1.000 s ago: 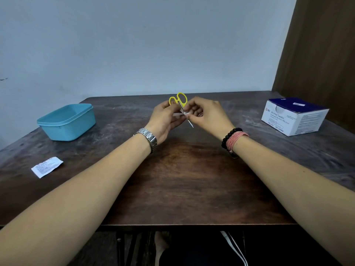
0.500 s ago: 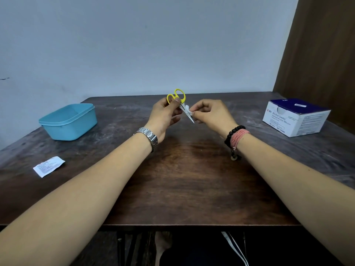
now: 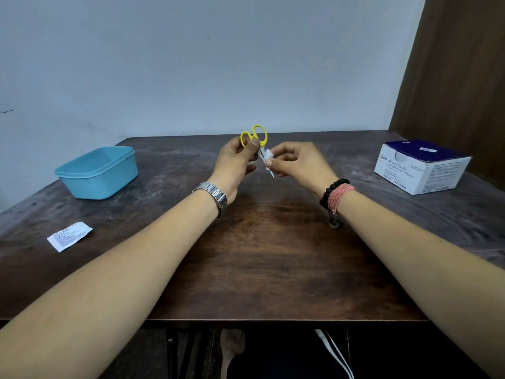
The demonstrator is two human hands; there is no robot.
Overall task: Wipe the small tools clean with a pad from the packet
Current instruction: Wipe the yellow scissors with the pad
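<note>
Both hands are up over the middle of the desk [image 3: 273, 255], toward its far side; L hand [image 3: 234, 162] grips a small pair of scissors [image 3: 258, 144] w/ yellow handles, fingers curled round the base of the loops, thumb pressed on the near side; the 2 loops stick up above the hand, blades slant down and to the R, tip poking out below the other hand; can't tell if the blades are parted. R hand [image 3: 296, 162] pinches a white pad [image 3: 269, 155] betw. thumb and forefinger, clamped on the blades just beside the L thumb; remaining fingers are curled in. So the pad sits wrapped on the blades, in the air, not touching the desk.

L wrist has a metal watch [image 3: 214, 195]; R wrist has a black bead bracelet [image 3: 329, 191] and a pink thread band [image 3: 340, 196] side by side.

On the desk: a light-blue plastic tub [image 3: 98, 173] at far L, what's inside is hidden by its wall; a white sachet [image 3: 69, 236] w/ small print lies flat near the L edge, well apart from the tub; a white-and-navy box [image 3: 420, 166] marked "Alcohol Swabs" sits at far R, near a brown curtain [image 3: 464, 64]. Pale wall [image 3: 205, 64] behind.
</note>
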